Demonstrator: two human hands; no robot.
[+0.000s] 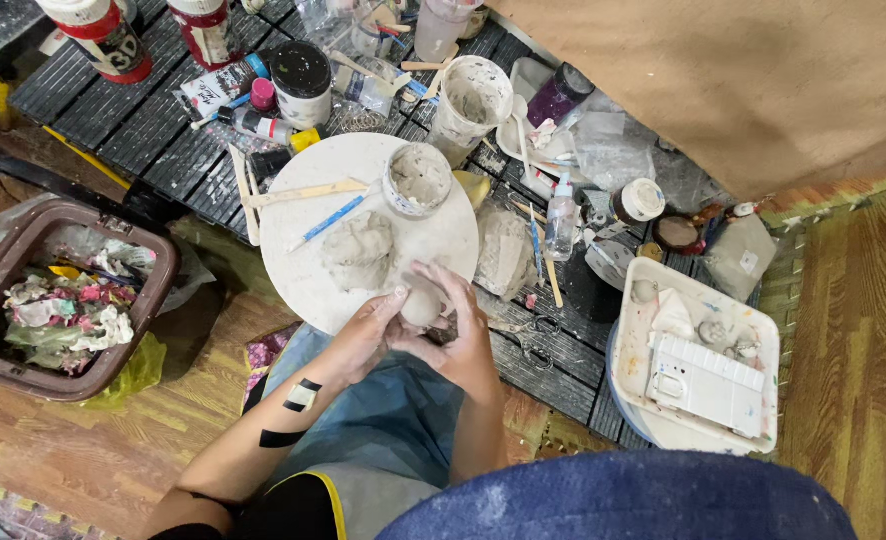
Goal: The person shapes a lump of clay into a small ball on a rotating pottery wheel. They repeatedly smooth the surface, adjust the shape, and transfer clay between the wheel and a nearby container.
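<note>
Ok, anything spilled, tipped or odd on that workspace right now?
Nothing spilled or tipped. Both hands, left hand and right hand, cup a clay ball; the clay lump sits on the round white board, clay-filled tub upright.

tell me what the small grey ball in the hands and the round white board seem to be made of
Small grey ball: probably soft clay, matte and smooth, cupped between left hand and right hand. Round white board: unclear, perhaps plaster or coated wood; flat, dull, clay-smeared.

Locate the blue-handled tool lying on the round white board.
In the head view, the blue-handled tool lies slanted on the round white board's upper left part, between the pale wooden stick and the grey clay lump.
</note>
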